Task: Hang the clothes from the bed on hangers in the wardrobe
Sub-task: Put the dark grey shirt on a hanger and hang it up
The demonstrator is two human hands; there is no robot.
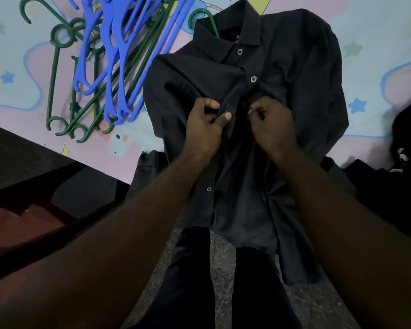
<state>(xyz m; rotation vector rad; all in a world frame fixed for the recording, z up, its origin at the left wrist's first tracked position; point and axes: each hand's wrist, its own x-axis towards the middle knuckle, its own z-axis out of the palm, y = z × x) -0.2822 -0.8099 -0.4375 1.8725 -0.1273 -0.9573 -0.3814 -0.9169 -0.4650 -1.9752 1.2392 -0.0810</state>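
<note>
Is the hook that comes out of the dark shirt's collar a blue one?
No, the hanger hook sticking out at the collar of the dark shirt is green; the blue hangers lie in the pile to its left.

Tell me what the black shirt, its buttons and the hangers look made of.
Black shirt: matte woven cloth, seemingly; it creases and drapes softly. Buttons: probably plastic, with a slight sheen. Blue hangers and green hangers: likely moulded plastic, smooth and evenly coloured.
</note>
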